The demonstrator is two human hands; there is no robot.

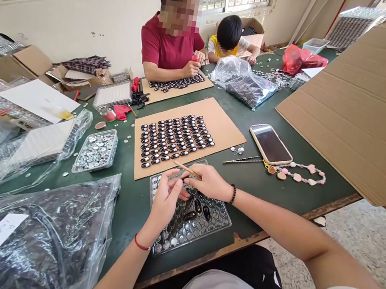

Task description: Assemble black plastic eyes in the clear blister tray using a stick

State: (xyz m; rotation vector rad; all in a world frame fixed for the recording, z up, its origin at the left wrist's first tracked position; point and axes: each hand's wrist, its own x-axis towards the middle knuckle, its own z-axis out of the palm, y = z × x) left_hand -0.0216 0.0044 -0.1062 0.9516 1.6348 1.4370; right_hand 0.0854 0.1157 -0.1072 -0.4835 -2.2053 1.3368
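Note:
My right hand (212,182) is closed around a thin wooden stick (182,166), whose tip points up and left. Close beside it, my left hand (165,200) has its thumb and fingers curled together; whatever they pinch is too small and hidden to make out. Both hands are over a clear plastic tray (188,235) with rows of round cells. A few loose black oval pieces (206,213) lie on the tray below my right hand. Just beyond, a cardboard sheet (219,119) bears neat rows of small black pieces with whitish centres (174,139).
Left of the cardboard stands a clear box of silvery discs (97,151). A large plastic bag of dark pieces (43,233) fills the near left. To the right lie a phone (271,144), tweezers (244,160) and a big cardboard flap (363,108). Two people (172,43) sit across the table.

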